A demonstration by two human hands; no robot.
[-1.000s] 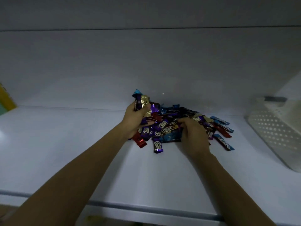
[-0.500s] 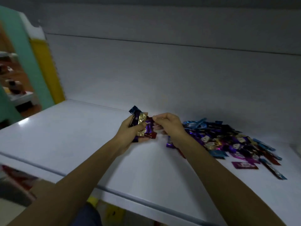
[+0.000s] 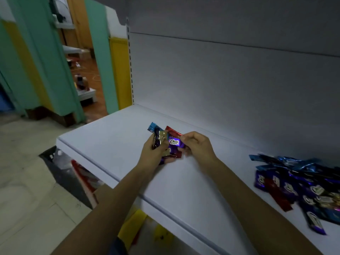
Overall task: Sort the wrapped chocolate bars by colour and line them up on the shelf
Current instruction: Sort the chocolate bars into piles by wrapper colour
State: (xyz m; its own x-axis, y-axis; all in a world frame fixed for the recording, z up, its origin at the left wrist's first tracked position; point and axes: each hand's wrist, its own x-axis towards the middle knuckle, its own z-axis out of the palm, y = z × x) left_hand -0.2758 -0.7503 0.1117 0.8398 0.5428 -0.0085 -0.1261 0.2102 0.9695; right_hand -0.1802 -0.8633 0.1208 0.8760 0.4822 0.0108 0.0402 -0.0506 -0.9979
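My left hand (image 3: 154, 153) grips a fanned bunch of wrapped chocolate bars (image 3: 165, 140) above the left part of the white shelf (image 3: 114, 137): blue, gold, red and purple wrappers show. My right hand (image 3: 197, 146) pinches the right end of the purple bar (image 3: 175, 142) in that bunch. A loose pile of bars (image 3: 301, 184), mostly purple and blue with a red one (image 3: 277, 196), lies on the shelf at the right edge of the view.
The grey back panel (image 3: 230, 85) rises behind the shelf. The shelf's left end (image 3: 60, 142) drops to a tiled floor. Below the shelf sit red and yellow packs (image 3: 86, 181). Teal and yellow door frames (image 3: 55, 61) stand at the left.
Both hands have carried the bunch of bars left, away from the pile, which now lies at the far right. My right hand came off the pile and took hold of the bunch.
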